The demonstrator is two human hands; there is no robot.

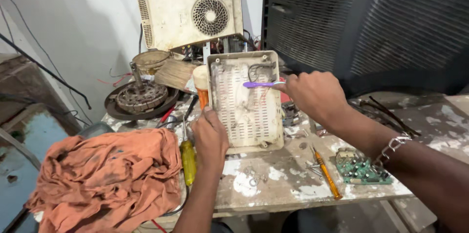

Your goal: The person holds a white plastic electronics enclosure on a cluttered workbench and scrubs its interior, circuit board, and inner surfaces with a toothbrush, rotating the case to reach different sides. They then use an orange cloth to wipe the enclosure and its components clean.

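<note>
At the middle of the bench a dirty cream cover [246, 103] stands tilted up on its lower edge, slotted inner face toward the person. The left hand [210, 135] grips its left edge at about 8 o'clock, thumb up along the rim. The right hand [315, 97] comes in from 3 o'clock, fingers pinched around a purple brush [261, 84] whose head rests on the cover's upper slots. A chain bracelet [391, 147] hangs on that wrist. Just at the left hand's 7 o'clock lies a yellow screwdriver [188, 162]; at the cover's 5 o'clock an orange screwdriver [326, 174] lies beside a green board [361, 169]. A few loose screws [251, 177] sit at 6 o'clock on the paint-flecked bench [293, 184]. An orange rag [105, 174] is heaped at 8 o'clock. At 10 o'clock a round motor part [141, 97] sits on a dark disc, and at 12 o'clock a bigger cream casing [188, 10] with a round vent leans against the wall.
</note>
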